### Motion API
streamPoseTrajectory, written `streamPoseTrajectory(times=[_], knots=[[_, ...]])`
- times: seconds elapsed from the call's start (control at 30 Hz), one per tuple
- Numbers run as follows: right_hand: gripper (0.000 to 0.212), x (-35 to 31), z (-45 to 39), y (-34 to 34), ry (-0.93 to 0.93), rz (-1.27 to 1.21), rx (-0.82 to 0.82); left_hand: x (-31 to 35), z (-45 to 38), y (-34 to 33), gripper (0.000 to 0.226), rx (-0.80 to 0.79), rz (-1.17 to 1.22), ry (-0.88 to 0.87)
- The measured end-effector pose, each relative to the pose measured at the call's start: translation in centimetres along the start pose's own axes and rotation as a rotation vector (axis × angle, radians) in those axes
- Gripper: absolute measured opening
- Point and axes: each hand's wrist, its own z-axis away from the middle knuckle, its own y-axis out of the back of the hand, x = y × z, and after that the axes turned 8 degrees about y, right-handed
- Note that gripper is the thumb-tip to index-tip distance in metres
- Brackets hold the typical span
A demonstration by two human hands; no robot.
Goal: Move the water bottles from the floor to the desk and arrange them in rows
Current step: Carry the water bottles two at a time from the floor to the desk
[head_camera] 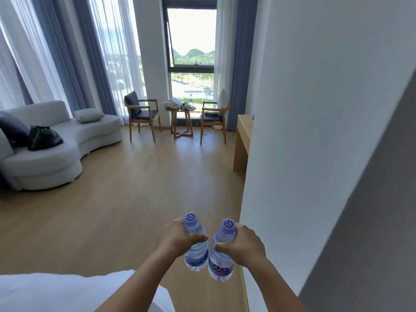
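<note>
I carry two clear water bottles with purple caps and blue labels, upright and side by side over the wooden floor. My left hand [177,238] grips the left bottle [195,255] round its upper body. My right hand [242,245] grips the right bottle [221,264] the same way. The light wooden desk [242,140] stands ahead on the right, mostly hidden behind a white wall corner; a small purple cap [253,117] peeks out above its top.
The white wall corner [292,131] juts out close on my right. A grey sofa [56,149] with a dark bag sits at left. Two wooden chairs [141,113] and a round side table [181,118] stand before the window. Open wooden floor [135,188] lies ahead.
</note>
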Motion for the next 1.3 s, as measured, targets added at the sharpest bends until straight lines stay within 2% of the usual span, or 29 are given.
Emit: streamPoseTrajectory(times=[0.3, 0.53, 0.93, 1.3], knots=[[0.024, -1.9, -12.5, 0.7, 0.048, -0.013, 0.004, 3.0, -11.2, 3.6, 0.032, 0.027, -0.016, 0.015], [0.026, -2.7, -22.4, 0.6, 0.009, -0.022, 0.002, 4.3, -21.1, 5.0, 0.032, 0.012, -0.013, 0.038], [0.026, -7.6, -43.0, 1.5, -0.005, -0.027, 0.120, 8.5, -43.9, 10.4, 0.038, -0.055, 0.012, -0.058], [0.030, -9.3, -58.2, 3.9, -0.037, -0.008, 0.177, 13.4, -58.5, 12.4, 0.038, -0.048, -0.091, -0.098]])
